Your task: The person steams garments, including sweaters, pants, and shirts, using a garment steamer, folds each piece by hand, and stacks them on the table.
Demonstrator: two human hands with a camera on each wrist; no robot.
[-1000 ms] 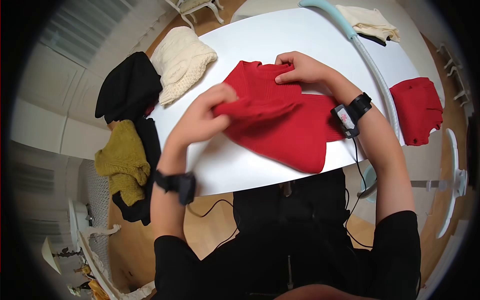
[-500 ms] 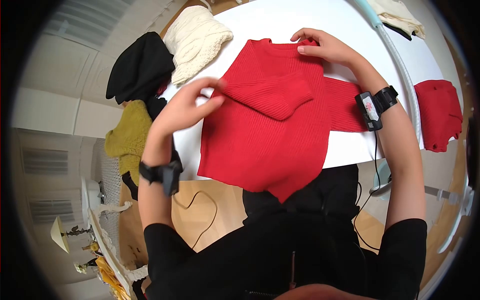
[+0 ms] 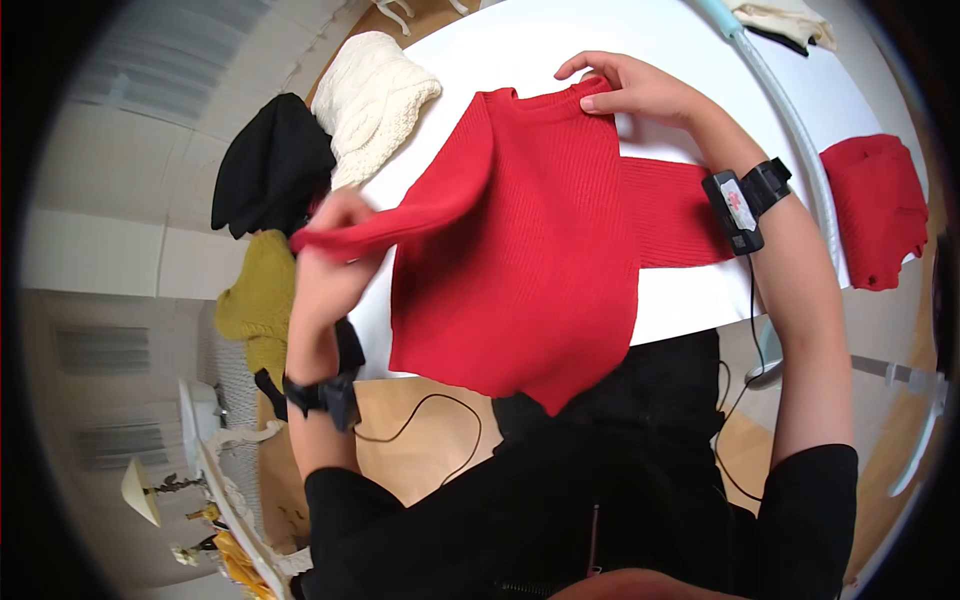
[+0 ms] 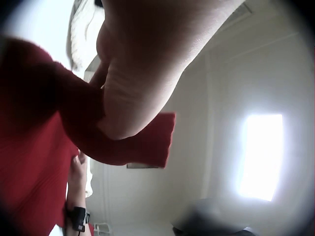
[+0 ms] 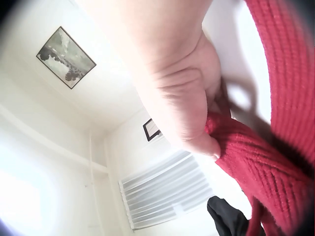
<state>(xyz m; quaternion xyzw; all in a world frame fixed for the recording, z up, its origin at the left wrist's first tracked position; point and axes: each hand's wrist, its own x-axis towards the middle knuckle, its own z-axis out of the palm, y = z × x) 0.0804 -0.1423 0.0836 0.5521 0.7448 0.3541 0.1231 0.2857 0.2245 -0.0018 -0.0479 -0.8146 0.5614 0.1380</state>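
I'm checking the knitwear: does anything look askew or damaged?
I see no damage. The red sweater looks askew: its hem droops in a point past the near edge of the table instead of lying flat.

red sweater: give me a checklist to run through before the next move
1. Left hand holding the raised sleeve: ok
2. Right hand pinching the sweater beside its neckline: ok
3. Other sleeve laid out on the table: ok
4. Hem fully on the table: not ok, its corner hangs over the near edge
5. Underside free of creases: cannot tell, hidden
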